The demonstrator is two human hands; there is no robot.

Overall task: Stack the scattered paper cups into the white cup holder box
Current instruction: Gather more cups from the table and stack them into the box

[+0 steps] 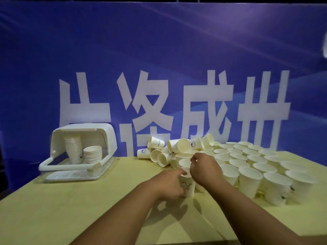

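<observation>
While the left hand (169, 185) curls round a printed cup (189, 188) on the table (88, 209), the right hand (206, 169) seems to pinch a second cup (184, 162) by its rim. Stacking looks like the step. Next, the stack should go left into the white box (79, 137).

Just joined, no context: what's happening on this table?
A person is sorting paper cups. The left hand grips a printed cup upright; the right hand curls its fingers at the rim of a plain cup just behind, grip unclear. The white box at the left, lid up, holds a tall stack and a short stack. A tipped pile and rows of upright cups wait.
</observation>
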